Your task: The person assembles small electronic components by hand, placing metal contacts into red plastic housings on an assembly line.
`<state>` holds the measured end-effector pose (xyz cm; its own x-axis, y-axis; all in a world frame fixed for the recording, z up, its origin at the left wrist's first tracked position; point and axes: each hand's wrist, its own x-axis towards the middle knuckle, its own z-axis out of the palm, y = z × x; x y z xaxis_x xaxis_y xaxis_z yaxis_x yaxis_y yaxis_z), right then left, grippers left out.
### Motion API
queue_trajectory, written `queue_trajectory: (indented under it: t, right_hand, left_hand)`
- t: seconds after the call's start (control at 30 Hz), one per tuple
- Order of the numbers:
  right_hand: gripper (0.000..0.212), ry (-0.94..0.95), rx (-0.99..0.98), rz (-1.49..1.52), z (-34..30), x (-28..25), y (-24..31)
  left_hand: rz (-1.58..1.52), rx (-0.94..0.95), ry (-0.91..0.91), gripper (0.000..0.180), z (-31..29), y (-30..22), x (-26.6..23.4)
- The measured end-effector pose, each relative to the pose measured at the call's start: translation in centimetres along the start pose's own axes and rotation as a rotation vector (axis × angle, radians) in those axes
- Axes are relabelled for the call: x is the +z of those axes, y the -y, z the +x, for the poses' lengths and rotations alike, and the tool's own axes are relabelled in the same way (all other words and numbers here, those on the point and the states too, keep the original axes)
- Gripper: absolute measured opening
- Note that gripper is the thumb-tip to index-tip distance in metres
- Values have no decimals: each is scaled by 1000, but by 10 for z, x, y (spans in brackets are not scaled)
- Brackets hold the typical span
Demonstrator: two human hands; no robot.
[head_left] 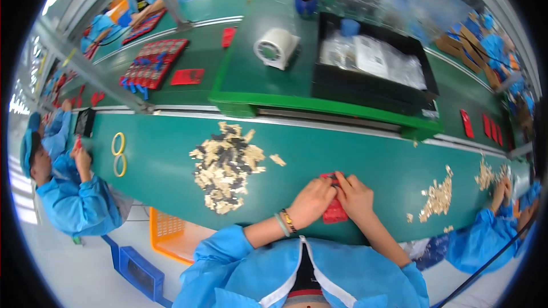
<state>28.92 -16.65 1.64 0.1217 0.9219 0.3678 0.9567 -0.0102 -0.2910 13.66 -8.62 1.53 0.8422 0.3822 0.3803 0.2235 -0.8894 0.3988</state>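
Bright red piece (334, 211), partly covered

- Red piece (335, 213): partly hidden by the left hand (311, 201) and right hand (355, 197); their exact grip too small to tell.
- Clear bags (404, 69): contents blurred.
- Blue jacket (245, 274): cut off by the lower edge.

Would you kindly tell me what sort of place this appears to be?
Most likely a factory assembly line: workers in blue jackets line a long green workbench, a pile of small pale and black pieces lies on it, and red panels lie beyond.
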Motion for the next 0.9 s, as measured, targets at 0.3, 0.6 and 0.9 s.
queue_trajectory:
  t: [0.3, 0.6, 0.9]
  right_hand:
    - [41, 123, 91, 92, -5, 1, 0]
    - [36, 127, -403, 181, -59, -14, 2]
    - [36, -296, 88, -361, 79, -17, -115]
  left_hand:
    - [-27, -10, -43, 21, -12, 4, -4]
    - [-482, -284, -266, 6, -4, 15, -16]
    - [-746, -409, -337, 11, 0, 29, -9]
